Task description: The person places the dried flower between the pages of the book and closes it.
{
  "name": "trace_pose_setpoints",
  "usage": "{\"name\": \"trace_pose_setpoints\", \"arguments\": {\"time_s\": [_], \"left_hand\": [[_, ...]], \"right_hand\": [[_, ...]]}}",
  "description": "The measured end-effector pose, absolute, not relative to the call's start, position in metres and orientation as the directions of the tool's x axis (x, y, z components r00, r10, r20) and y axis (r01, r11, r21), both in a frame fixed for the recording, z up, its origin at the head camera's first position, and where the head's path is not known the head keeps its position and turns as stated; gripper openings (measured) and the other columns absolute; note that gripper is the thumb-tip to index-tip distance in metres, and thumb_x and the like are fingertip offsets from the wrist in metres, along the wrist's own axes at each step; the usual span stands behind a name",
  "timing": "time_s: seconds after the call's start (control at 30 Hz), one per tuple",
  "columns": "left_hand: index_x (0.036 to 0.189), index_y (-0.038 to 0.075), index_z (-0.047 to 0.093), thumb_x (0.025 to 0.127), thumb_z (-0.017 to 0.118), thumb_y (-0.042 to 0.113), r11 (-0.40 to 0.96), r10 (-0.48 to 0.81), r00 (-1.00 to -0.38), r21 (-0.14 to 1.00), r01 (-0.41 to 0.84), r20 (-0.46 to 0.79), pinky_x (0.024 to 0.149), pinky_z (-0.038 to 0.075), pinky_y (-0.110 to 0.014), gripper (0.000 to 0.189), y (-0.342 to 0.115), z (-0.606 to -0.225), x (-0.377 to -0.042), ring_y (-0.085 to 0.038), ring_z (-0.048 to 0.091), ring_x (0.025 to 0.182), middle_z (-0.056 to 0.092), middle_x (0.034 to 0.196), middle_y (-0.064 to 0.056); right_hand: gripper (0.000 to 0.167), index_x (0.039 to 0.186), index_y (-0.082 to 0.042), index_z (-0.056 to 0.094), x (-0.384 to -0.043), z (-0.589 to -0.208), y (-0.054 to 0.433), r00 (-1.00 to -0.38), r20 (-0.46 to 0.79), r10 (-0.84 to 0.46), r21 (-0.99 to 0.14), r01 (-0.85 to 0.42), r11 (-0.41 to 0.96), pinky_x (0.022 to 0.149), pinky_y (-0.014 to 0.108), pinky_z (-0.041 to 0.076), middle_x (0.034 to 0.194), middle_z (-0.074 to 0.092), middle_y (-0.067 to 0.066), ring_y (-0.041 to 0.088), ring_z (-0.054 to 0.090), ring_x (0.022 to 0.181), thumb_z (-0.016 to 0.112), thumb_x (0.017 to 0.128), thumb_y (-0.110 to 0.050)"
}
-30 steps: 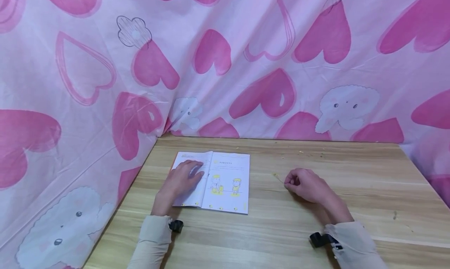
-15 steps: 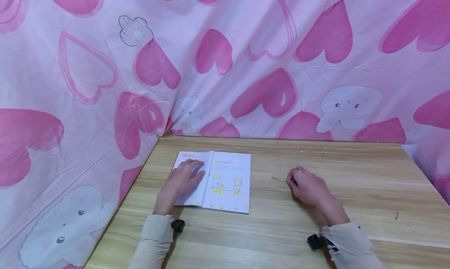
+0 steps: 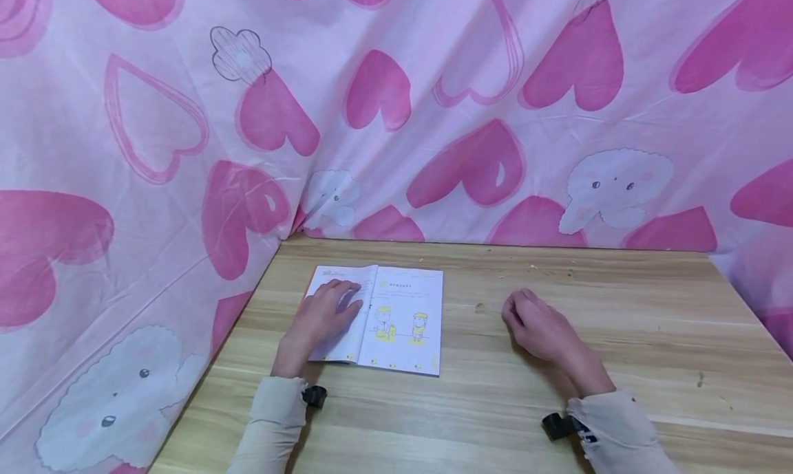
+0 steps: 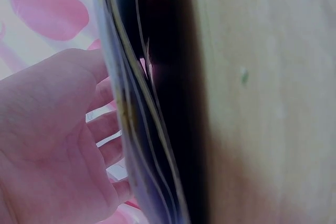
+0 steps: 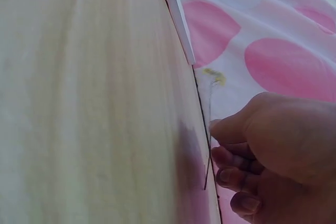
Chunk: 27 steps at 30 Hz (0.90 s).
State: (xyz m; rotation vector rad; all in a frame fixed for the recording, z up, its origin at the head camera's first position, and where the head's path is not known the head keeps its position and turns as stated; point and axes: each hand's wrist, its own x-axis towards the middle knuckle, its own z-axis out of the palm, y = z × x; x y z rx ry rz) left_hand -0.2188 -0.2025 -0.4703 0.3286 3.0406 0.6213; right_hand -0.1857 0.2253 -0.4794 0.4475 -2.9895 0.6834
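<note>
An open book (image 3: 403, 322) with yellow-and-white cartoon drawings lies on the wooden table. My left hand (image 3: 322, 319) rests on its left page with relaxed fingers. From the left wrist, the hand (image 4: 58, 140) shows beyond the edges of the curved pages (image 4: 142, 129). To the right of the book, my right hand (image 3: 539, 326) pinches a thin-stemmed dried flower sprig (image 5: 215, 76) between thumb and fingers. Its small yellow head (image 3: 480, 307) points toward the book, and its stem is barely visible in the head view. The stem's lower end comes out below the thumb in the right wrist view.
Small plant bits (image 3: 533, 267) are scattered on the table (image 3: 434, 419) near the back, with a dark speck (image 3: 701, 379) at the right. A pink heart-patterned cloth (image 3: 458, 164) hangs along the back and left. Each wrist wears a black strap mount (image 3: 560, 426).
The flower sprig has turned slightly in my right fingers, and its stem shows less in the head view. The right hand has shifted a little; my left hand stays on the page.
</note>
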Motion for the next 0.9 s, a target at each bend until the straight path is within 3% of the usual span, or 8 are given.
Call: {"name": "trace_pose_setpoints", "arguments": {"time_s": [0.3,0.53,0.67,0.9], "left_hand": [[0.148,0.02,0.065,0.107,0.066,0.041,0.898,0.193,-0.981,0.401,0.18,0.01,0.119,0.044,-0.063,0.046,-0.202,-0.47,-0.22,-0.036,0.054,0.149,0.063,0.154,-0.009],[0.148,0.02,0.065,0.107,0.067,0.043,0.899,0.181,-0.983,0.406,0.162,-0.009,0.12,0.044,-0.061,0.046,-0.2,-0.471,-0.22,-0.035,0.054,0.149,0.062,0.154,-0.009],[0.147,0.02,0.065,0.107,0.068,0.042,0.899,0.177,-0.984,0.409,0.158,-0.01,0.12,0.045,-0.061,0.046,-0.2,-0.471,-0.221,-0.035,0.054,0.149,0.062,0.153,-0.009],[0.147,0.02,0.065,0.107,0.068,0.041,0.893,0.171,-0.985,0.424,0.147,-0.018,0.121,0.045,-0.059,0.046,-0.2,-0.474,-0.222,-0.035,0.054,0.149,0.062,0.153,-0.01]], "right_hand": [[0.005,0.102,-0.007,0.064,-0.187,-0.482,0.214,-0.939,0.168,-0.301,-0.44,-0.345,0.829,0.082,0.041,0.052,0.099,0.059,0.004,0.017,0.055,0.089,0.061,0.106,-0.005],[0.006,0.104,-0.012,0.064,-0.184,-0.483,0.192,-0.946,0.162,-0.281,-0.481,-0.324,0.815,0.087,0.044,0.044,0.102,0.062,0.001,0.018,0.059,0.097,0.06,0.108,-0.011],[0.006,0.103,-0.013,0.065,-0.185,-0.487,0.175,-0.949,0.168,-0.268,-0.527,-0.316,0.789,0.089,0.045,0.049,0.101,0.063,0.0,0.016,0.059,0.095,0.061,0.108,-0.011],[0.005,0.102,-0.013,0.065,-0.187,-0.492,0.143,-0.954,0.166,-0.25,-0.621,-0.298,0.725,0.079,0.03,0.05,0.096,0.063,-0.001,0.012,0.056,0.087,0.063,0.106,-0.01]]}}
